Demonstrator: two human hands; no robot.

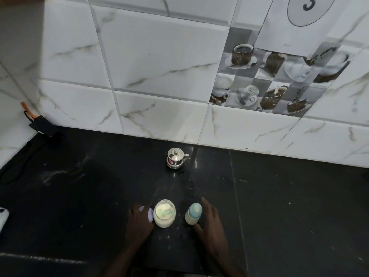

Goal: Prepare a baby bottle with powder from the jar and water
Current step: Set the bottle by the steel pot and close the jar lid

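Observation:
An open glass jar (164, 216) of pale powder stands on the black counter, with a green scoop lying in the powder. My left hand (139, 220) is just left of the jar and holds its white lid (150, 214) tilted against the jar's side. A baby bottle (193, 213) with a light blue cap stands upright to the right of the jar. My right hand (209, 222) is beside the bottle with its fingers stretched out, thumb near the bottle's base. A small steel pot (175, 158) with a lid stands further back near the wall.
The black stone counter (279, 196) runs wide to both sides under a white tiled wall. A black device with an orange strap and a cable (43, 125) sits in the back left corner. A white object (3, 216) lies at the left edge.

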